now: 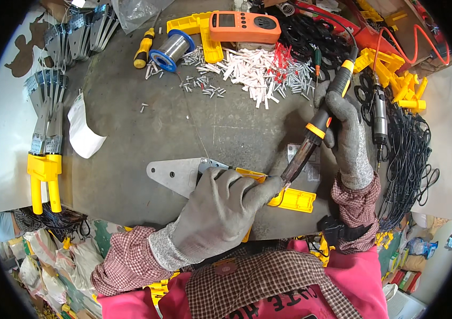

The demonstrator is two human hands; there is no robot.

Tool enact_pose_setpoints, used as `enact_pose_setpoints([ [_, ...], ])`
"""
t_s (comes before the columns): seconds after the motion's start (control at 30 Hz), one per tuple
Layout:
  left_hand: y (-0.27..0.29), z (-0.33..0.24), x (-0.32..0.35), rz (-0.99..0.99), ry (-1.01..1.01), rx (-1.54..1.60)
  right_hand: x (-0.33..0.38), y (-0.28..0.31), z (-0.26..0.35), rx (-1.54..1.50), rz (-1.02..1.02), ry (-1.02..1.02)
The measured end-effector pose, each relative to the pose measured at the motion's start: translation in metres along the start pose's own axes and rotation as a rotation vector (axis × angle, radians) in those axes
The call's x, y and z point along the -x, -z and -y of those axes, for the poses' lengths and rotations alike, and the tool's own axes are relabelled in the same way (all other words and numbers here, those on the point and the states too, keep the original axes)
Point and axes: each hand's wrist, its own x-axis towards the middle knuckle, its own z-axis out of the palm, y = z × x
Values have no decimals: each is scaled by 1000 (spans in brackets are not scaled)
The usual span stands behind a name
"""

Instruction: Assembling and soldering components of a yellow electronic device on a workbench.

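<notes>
Pressing on the yellow plastic housing atop the dark grey bench, your grey-gloved left hand curls over its left end, thumb just beside the hot-end. Your grey-gloved right hand grips the black, yellow-banded soldering iron, up and right of the housing. A slip could scorch that thumb or melt plastic; snagged wire from the blue-rimmed spool, far up-left of the housing, could tug the joint.
</notes>
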Motion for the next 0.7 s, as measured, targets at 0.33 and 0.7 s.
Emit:
enact_pose_setpoints([
  [0.33,109,77,67,-154,323,-544,-17,52,23,-379,-362,365],
  [0.7,26,-13,-56,69,-188,-19,-66,10,30,524,-155,572],
])
